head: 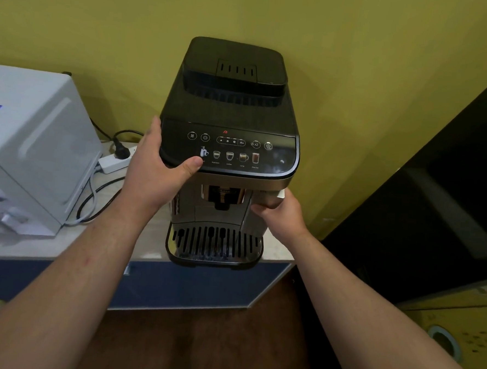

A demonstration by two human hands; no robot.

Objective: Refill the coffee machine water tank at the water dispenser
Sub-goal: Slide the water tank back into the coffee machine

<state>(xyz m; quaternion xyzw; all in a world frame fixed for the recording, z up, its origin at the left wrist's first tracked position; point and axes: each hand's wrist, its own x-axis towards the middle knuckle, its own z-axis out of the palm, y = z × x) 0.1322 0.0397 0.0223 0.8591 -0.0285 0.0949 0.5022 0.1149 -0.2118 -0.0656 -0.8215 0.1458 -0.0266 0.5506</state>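
Observation:
A black and silver coffee machine stands on a pale counter against the yellow wall. Its touch panel shows drink icons and a red warning light. My left hand clasps the machine's upper left front corner, thumb lying on the panel edge. My right hand grips the silver front of the water tank at the machine's right side, fingers curled under its top edge. The rest of the tank is hidden inside the machine. No water dispenser is in sight.
A white printer sits on the counter to the left. A power strip with a black plug and cables lies between printer and machine. A dark glossy panel stands at the right. The drip tray juts over the counter edge.

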